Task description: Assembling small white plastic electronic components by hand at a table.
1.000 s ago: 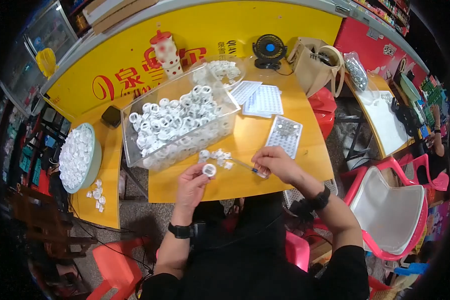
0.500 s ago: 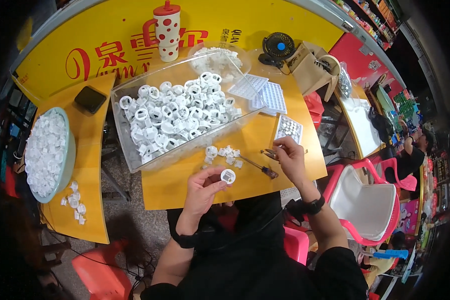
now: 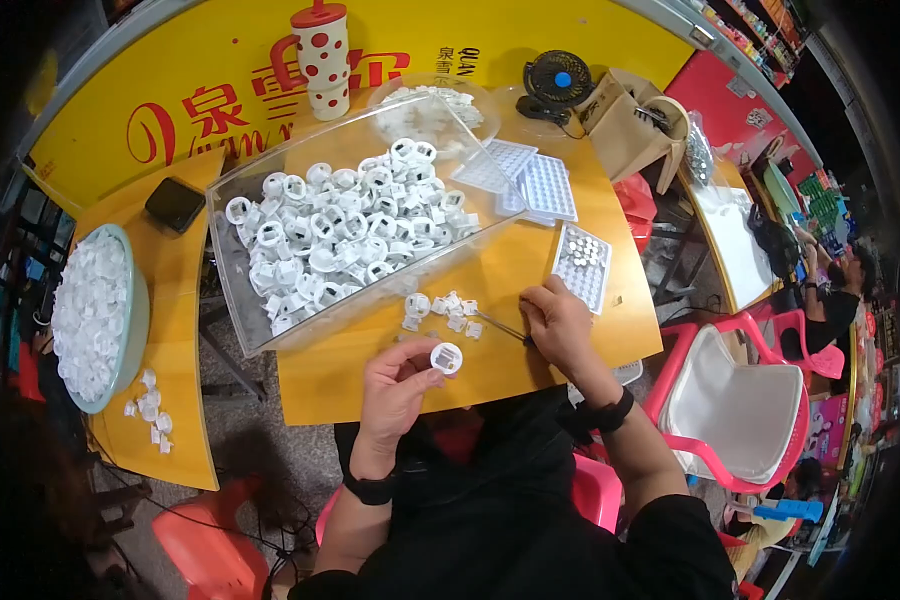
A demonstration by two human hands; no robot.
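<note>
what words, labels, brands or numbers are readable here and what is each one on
Yellow panel: large red lettering, readable in part, not copied out here.
Same panel: smaller black lettering, also not copied out.
Red panel: a small pale mark, too small to read.
Shelf goods at upper right: too small and blurred.
White round piece in the left hand: no lettering visible.
</note>
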